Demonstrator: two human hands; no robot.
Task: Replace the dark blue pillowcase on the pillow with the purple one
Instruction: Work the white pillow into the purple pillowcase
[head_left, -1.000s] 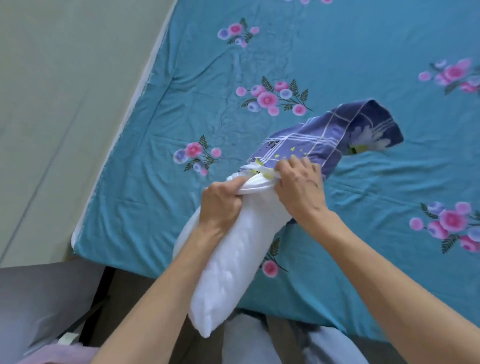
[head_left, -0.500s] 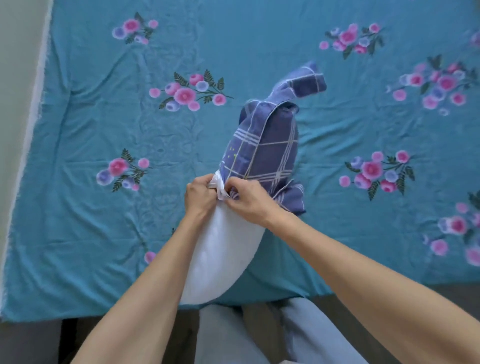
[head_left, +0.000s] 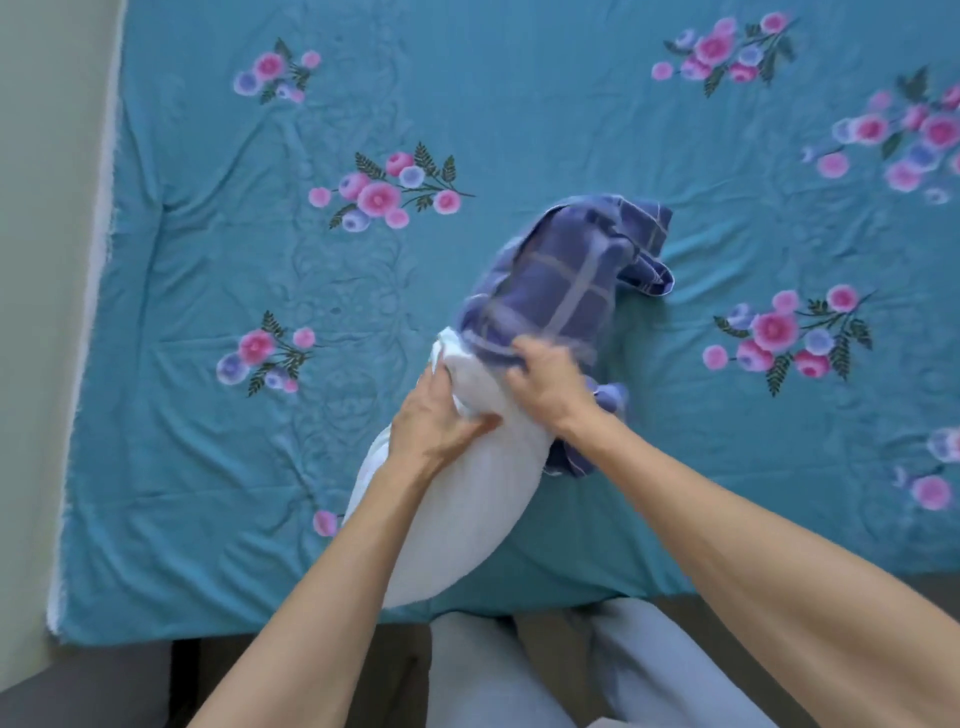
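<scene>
A white pillow (head_left: 457, 509) lies lengthwise on the bed, its near end at the bed's front edge. A dark blue checked pillowcase (head_left: 561, 280) covers only its far end, bunched and blurred. My left hand (head_left: 436, 421) grips the bare white pillow just below the case's opening. My right hand (head_left: 550, 384) is closed on the case's open edge at the pillow's right side. A loose flap of the case (head_left: 576, 457) hangs beside my right wrist. No purple pillowcase is in view.
The bed wears a teal sheet with pink flower sprays (head_left: 260, 467). A pale wall (head_left: 47, 312) runs along the bed's left edge. My legs in light trousers (head_left: 519, 675) stand at the bed's front edge.
The view has shifted. My left hand slid down onto the bare pillow. My right hand moved to the case's edge, and the case's far end swung to the right.
</scene>
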